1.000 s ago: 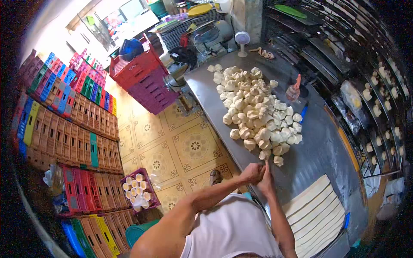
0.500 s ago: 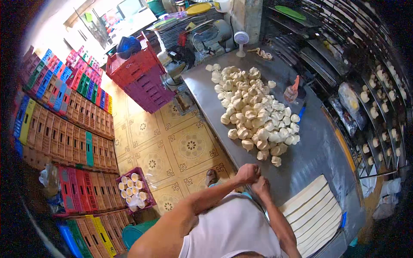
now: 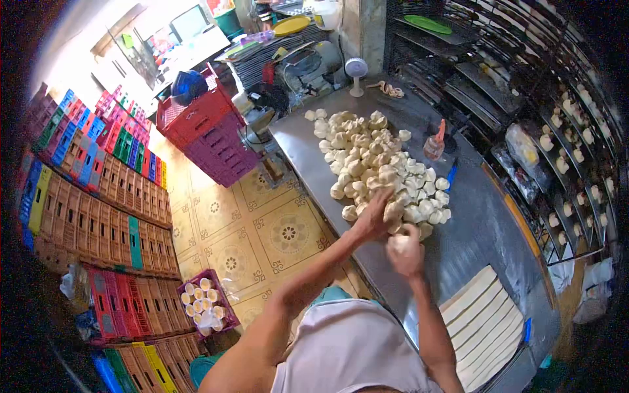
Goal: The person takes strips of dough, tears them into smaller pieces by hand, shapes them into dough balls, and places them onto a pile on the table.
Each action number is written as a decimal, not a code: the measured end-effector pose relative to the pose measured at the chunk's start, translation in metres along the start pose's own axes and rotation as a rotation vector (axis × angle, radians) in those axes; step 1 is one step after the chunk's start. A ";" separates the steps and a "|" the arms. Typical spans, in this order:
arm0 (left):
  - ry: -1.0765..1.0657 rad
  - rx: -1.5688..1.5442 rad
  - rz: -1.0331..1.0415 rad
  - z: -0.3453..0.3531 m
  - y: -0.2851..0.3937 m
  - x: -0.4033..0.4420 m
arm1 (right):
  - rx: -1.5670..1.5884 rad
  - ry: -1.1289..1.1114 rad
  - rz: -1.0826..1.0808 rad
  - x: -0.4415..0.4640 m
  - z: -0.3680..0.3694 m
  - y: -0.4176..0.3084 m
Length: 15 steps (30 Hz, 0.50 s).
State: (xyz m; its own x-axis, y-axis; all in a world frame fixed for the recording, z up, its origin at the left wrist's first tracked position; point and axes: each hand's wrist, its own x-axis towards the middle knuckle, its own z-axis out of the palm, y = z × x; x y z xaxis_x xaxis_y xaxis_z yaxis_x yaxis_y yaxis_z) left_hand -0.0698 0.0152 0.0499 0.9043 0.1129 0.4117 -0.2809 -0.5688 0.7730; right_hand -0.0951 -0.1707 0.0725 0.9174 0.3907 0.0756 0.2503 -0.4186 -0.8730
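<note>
A large heap of pale dough pieces [image 3: 357, 154] lies on the metal table. My left hand [image 3: 375, 217] reaches over its near edge, fingers stretched out against the pieces there. Just to the right, my right hand [image 3: 406, 254] is closed in a fist beside the near end of the heap. A pale patch shows at its fingers, but I cannot make out what is in them. Long cut strips of dough [image 3: 481, 331] lie side by side on the table, nearer to me on the right.
The metal table [image 3: 452, 255] carries a small white fan [image 3: 356, 69] and a bottle with an orange top [image 3: 435, 145]. Racks of trays [image 3: 563, 157] stand to the right. Stacked crates [image 3: 98, 229] line the left, and a red crate [image 3: 196, 108] stands by the table's far end.
My hands were together in front of my body. Both have moved forward and come apart, the left onto the heap and the right close beside it. The view has shifted slightly.
</note>
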 end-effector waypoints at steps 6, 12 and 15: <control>-0.591 -0.586 -0.443 0.107 -0.095 -0.197 | -0.383 -0.509 0.078 -0.078 0.033 0.095; -0.333 -0.120 -0.689 0.083 0.024 -0.144 | -0.178 -0.350 0.150 -0.083 -0.006 0.070; -0.193 0.000 -0.443 0.094 0.043 -0.122 | -0.198 -0.325 0.265 -0.062 -0.013 0.059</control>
State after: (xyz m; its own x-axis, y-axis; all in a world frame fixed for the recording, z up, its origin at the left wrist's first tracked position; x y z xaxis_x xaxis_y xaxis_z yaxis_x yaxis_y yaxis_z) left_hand -0.1624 -0.0996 -0.0123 0.9799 0.1917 -0.0544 0.1452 -0.4999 0.8538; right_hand -0.1330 -0.2299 0.0223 0.8207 0.4728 -0.3208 0.1031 -0.6747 -0.7309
